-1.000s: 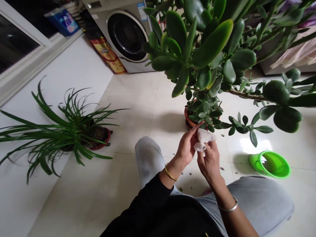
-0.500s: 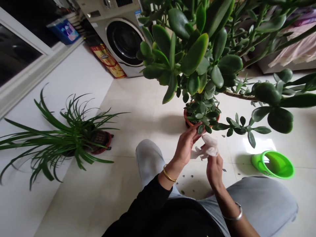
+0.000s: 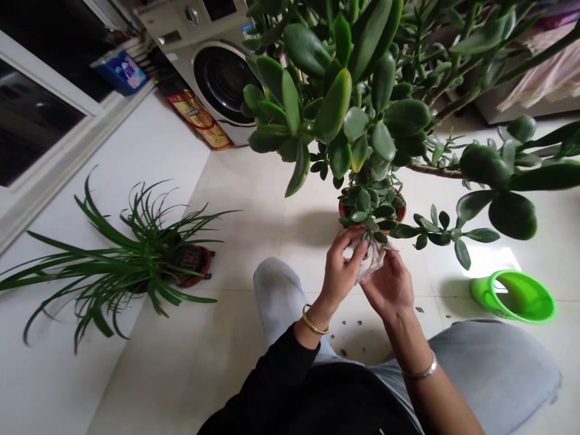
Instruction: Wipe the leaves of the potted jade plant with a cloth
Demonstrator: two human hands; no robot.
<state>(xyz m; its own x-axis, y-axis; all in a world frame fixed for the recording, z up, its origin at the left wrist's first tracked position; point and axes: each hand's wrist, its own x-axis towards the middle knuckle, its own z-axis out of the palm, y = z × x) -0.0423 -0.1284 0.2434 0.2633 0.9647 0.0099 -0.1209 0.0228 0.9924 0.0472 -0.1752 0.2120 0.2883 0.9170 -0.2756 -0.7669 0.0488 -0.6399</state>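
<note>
"Entry one, going left to right?"
"A grass-leaved potted plant (image 3: 149, 254), standing well apart on the tile floor (image 3: 281, 187), with nobody handling it."
"Left hand (image 3: 342, 272)?"
"Curling narrowly around a crumpled white cloth (image 3: 374, 260), pressing it to a low leaf (image 3: 379, 237) of the jade plant (image 3: 333, 106), just above its terracotta pot (image 3: 401, 212). Light pressure is suiting the fleshy leaf."
"Right hand (image 3: 389, 287)?"
"Staying loosely open, with fingertips steadying the cloth from beneath."
"Far right?"
"A green plastic pot (image 3: 512, 296), lying on its side, untouched."
</note>
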